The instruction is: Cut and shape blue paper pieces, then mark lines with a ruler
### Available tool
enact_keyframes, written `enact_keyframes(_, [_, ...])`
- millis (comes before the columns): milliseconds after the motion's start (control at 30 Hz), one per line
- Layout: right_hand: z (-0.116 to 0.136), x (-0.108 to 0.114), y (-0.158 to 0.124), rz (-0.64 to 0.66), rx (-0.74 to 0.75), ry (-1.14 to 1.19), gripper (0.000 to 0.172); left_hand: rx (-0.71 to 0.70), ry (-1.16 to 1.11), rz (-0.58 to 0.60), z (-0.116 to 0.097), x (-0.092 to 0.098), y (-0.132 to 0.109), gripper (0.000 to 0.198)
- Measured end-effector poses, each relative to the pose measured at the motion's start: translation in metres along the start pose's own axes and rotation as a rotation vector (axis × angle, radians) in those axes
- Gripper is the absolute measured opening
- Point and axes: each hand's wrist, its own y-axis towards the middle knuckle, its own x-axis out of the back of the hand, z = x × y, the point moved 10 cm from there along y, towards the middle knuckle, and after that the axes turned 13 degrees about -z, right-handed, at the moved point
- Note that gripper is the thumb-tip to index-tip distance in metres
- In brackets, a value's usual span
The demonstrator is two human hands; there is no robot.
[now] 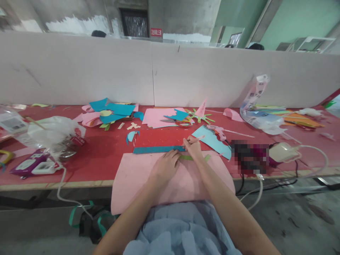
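Note:
My left hand (170, 162) lies with its fingers stretched out at the near edge of a long blue strip (151, 149) that looks like a ruler. That strip runs along the near side of a red sheet (162, 137). In my right hand (193, 148), closed near the strip's right end, is a slim pink pen (199, 138); its tip is hidden by the fingers. A large pink sheet (143, 177) lies under both forearms and hangs over the table's front edge. Between the hands a narrow green strip (187, 157) rests on the pink sheet.
Scissors (177, 122) lie on pink sheets (154, 117) behind the red one. To the right are a light blue sheet (209, 140), a pink glue gun (220, 132) and a white bottle-like object (283, 152) with cables. Plastic bags (50, 134) and a purple packet (34, 164) sit left.

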Motion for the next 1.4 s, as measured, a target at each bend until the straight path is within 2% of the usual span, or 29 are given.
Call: enact_keyframes(1400, [0.001,0.0054,-0.0011,-0.034,-0.056,0.023,0.026,-0.002,0.005,0.011,0.0006,-0.0018,-0.0005,0.034])
